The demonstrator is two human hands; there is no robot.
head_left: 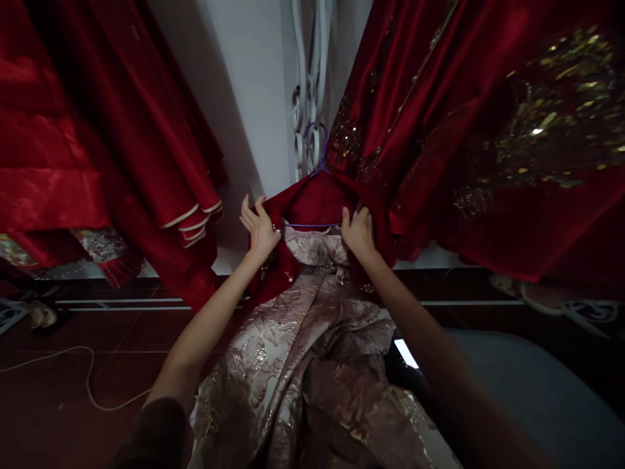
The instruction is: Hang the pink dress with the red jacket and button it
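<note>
Pale shiny dress [273,332]. Found it between the two hands at the top, then below both in big folds, down toward the body. Saw its top edge near the low bar of a purple hanger [322,167], with a red garment [317,202] behind and around it, right by both hands. Above the hands, saw the hanger's hook up against white metal curls [301,58], most likely to take the weight and leave both hands free for the cloth.

Found the left hand [263,238] at the left side of the top edge, with thumb low by the cloth and other fingers raised and spread. Found the right hand [359,234] at the other side, with thumb up and fingers bent in. Probably set one on each side to keep the top straight. Could not tell about a firm pinch in either.

Past the left hand, saw red clothes [161,130]; past the right, more red cloth [439,182] with gold sparkles. Below the right hand, near the forearm, spotted a bright screen [406,354], maybe on a phone, with edges lost in the dark.

Could not make out the hanger's ends near the hands, or any join between dress and red garment. Could not see the dress's bottom, cut off below.
</note>
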